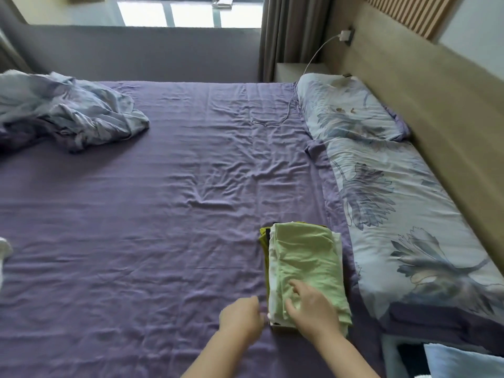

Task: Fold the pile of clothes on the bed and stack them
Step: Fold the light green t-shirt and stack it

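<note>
Stack of folded clothes (pixel 305 271) is lying on the purple bed sheet (pixel 163 214), directly under and just beyond the right hand. Top piece is a light green garment (pixel 308 257); white and olive-green edges are showing beneath it along the side nearer the left hand.

Right hand (pixel 311 306) is resting on the near end of the green garment, fingers spread and slightly bent, pressing down on the cloth; it is not gripping anything that can be seen.

Left hand (pixel 241 316) is sitting on the sheet just beside the stack's near corner, fingers curled inward. Fingertips are reaching the stack's edge, but whether they are pinching a layer cannot be told.

Beyond the right hand and out to its right side, two floral pillows (pixel 381 192) are lying end to end along the padded headboard (pixel 436 110). A white charging cable (pixel 289 113) is trailing from a wall plug (pixel 344 36) down onto the sheet, well beyond both hands.

Far beyond the left hand and off to its left, a crumpled floral duvet (pixel 68 110) is heaped on the bed. A scrap of white fabric (pixel 4 249) is showing at the frame edge, well to the left of the left hand. Window (pixel 188 12) and curtain (pixel 289 36) are standing past the far side of the bed.
</note>
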`<action>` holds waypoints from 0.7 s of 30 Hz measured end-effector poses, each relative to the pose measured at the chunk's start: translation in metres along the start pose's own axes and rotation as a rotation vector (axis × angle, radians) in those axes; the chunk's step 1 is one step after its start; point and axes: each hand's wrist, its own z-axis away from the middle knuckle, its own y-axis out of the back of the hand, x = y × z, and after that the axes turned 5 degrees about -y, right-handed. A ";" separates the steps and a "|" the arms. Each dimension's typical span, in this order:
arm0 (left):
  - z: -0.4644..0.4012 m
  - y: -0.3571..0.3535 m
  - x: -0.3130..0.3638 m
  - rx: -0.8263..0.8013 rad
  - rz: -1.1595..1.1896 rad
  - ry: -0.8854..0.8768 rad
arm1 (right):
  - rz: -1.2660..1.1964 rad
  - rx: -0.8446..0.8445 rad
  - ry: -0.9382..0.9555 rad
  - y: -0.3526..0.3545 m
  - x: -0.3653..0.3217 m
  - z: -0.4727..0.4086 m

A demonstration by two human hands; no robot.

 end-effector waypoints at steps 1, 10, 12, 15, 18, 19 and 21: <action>0.012 -0.002 -0.008 0.005 0.012 0.011 | -0.002 -0.006 0.025 -0.001 -0.009 0.012; 0.145 -0.007 -0.112 0.114 0.120 0.037 | 0.142 -0.109 0.263 -0.033 -0.107 0.130; 0.180 -0.008 -0.142 0.150 0.124 0.042 | 0.147 -0.136 0.282 -0.045 -0.138 0.159; 0.238 -0.015 -0.195 0.168 0.156 0.064 | 0.140 -0.166 0.286 -0.066 -0.186 0.208; 0.300 -0.024 -0.252 0.215 0.202 0.106 | 0.086 -0.196 0.262 -0.087 -0.235 0.259; 0.321 -0.027 -0.271 0.231 0.217 0.122 | 0.049 -0.213 0.239 -0.092 -0.252 0.275; 0.361 -0.033 -0.306 0.258 0.243 0.150 | -0.004 -0.254 0.194 -0.104 -0.288 0.305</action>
